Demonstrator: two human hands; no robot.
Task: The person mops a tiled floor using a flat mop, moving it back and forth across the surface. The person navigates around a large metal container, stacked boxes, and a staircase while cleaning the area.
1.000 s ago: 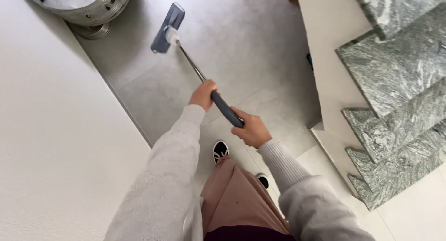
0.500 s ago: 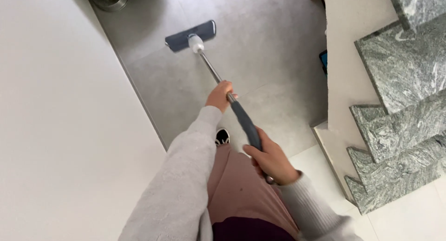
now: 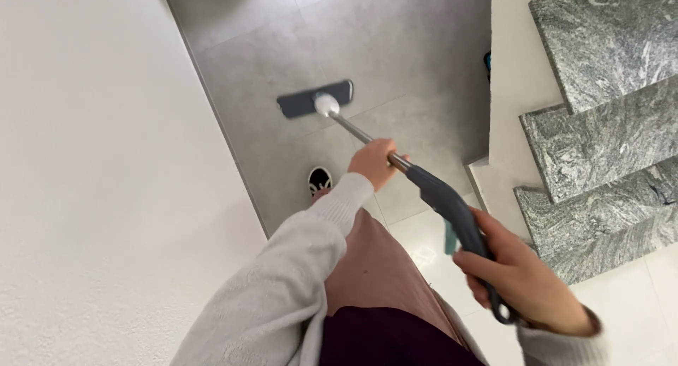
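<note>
A white wall (image 3: 92,182) fills the left. On the grey tiled floor (image 3: 395,41) further away lies the flat grey mop head (image 3: 314,99), with a black shoe (image 3: 320,179) nearer. The left hand (image 3: 374,163) wraps its fingers around the mop's metal pole (image 3: 357,133). The right hand (image 3: 519,278), nearest, clamps the dark handle grip (image 3: 452,207). Green marble stairs (image 3: 600,112) rise at right

No packages, no labels, no signs, no screens in view, nothing of that kind on the grey tiled floor (image 3: 395,48) or beside it
</note>
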